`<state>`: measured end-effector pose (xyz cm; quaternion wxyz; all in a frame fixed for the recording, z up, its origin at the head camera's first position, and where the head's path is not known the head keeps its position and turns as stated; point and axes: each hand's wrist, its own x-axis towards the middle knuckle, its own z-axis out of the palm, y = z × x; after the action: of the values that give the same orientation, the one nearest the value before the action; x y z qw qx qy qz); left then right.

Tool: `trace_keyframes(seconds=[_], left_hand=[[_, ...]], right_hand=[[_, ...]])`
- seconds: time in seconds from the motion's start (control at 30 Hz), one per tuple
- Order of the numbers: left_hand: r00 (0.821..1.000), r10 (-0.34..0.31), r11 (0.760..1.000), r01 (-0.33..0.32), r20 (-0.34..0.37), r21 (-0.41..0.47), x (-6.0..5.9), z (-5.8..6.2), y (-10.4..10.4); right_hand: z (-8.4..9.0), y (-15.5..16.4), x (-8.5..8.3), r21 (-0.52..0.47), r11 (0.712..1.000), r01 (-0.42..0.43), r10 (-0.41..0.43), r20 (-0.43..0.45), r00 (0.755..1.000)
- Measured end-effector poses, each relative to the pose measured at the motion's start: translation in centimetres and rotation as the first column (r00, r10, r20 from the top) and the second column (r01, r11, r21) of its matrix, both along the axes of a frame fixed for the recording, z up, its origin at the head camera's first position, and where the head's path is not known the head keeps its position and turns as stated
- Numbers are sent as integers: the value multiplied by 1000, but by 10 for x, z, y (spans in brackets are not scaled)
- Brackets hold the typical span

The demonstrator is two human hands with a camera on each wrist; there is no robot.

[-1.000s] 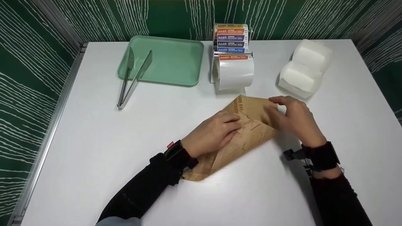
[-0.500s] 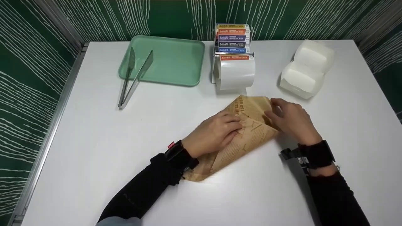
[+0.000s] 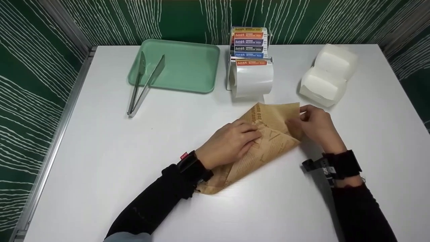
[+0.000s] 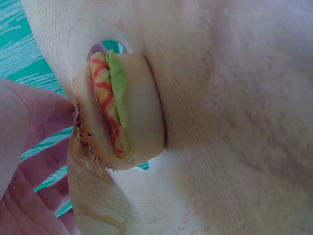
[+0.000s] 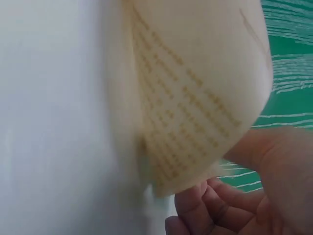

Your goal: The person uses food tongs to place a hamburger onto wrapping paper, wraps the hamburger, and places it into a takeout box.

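Pressing down on the brown printed paper [image 3: 265,141], the left hand [image 3: 231,143] lies with straight fingers over the folded wrap near the middle of the white table [image 3: 100,151] in the head view. The right hand [image 3: 317,126] pinches the paper's upper right flap between thumb and fingers and holds it lifted. Behind them stand a green tray [image 3: 188,67] with tongs [image 3: 142,82] resting over its edge, a roll of labels [image 3: 250,75] and a white box [image 3: 327,79].

In the left wrist view, a burger [image 4: 120,110] shows inside the paper [image 4: 234,117], with the fingers [image 4: 29,147] beside it.

In the right wrist view, the paper flap [image 5: 195,98] curves over the curled fingers [image 5: 215,205].
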<state>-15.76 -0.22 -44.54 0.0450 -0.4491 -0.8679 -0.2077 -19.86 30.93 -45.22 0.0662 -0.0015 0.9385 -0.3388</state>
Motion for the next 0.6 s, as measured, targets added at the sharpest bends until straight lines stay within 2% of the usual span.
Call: trace_keyframes(seconds=[0.23, 0.43, 0.6], left_hand=[[1000, -4, 1000, 4, -6, -11, 1, 0, 1], [1000, -10, 1000, 10, 15, 11, 1, 0, 0], [1000, -4, 1000, 4, 2, 3, 1, -1, 1]], right_hand=[[-1, -3, 1, -83, 996, 17, -26, -111, 993], [4, -16, 4, -170, 984, -63, 15, -267, 963], [10, -25, 10, -188, 976, -111, 42, -341, 939]])
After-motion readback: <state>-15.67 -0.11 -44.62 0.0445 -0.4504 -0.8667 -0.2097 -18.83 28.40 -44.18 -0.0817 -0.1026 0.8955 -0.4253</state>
